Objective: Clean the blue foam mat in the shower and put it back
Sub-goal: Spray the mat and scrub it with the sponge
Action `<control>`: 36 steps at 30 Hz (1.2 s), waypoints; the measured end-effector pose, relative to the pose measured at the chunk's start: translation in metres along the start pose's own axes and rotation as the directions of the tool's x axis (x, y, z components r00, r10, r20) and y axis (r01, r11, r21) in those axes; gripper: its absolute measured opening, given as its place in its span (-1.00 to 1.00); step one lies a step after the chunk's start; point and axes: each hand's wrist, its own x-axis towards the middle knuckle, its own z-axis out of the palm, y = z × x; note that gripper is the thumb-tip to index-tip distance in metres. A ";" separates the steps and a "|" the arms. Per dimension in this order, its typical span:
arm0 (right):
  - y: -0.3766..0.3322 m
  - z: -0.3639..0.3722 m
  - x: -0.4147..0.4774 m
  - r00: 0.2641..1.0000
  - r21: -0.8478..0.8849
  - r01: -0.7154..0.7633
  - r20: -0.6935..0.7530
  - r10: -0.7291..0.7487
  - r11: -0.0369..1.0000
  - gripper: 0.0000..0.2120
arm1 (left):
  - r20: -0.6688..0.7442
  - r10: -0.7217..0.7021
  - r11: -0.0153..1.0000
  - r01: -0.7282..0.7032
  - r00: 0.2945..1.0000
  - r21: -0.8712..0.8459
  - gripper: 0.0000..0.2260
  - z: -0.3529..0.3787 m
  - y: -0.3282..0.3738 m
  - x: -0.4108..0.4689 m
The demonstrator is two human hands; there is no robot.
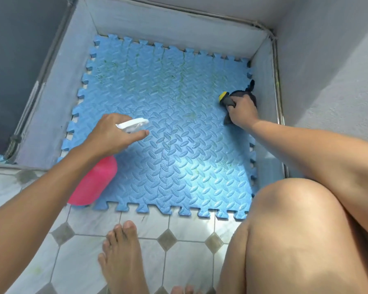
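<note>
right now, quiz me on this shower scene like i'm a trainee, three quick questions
1. True or false: the left hand grips the pink spray bottle at its white trigger head.
2. Where is the right hand, which holds a dark cloth?
A. at the right edge of the blue foam mat
B. on the tiled floor
C. at the mat's left edge
3. Fill in: the stains on the mat's far half look ____.

Key: 1 true; 2 A; 3 green.
</note>
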 end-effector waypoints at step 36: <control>-0.017 -0.019 -0.044 0.988 -0.109 0.104 0.129 -0.090 0.989 -0.60 | 0.398 0.119 0.992 -0.094 0.910 -0.083 -0.60 0.021 0.008 -0.001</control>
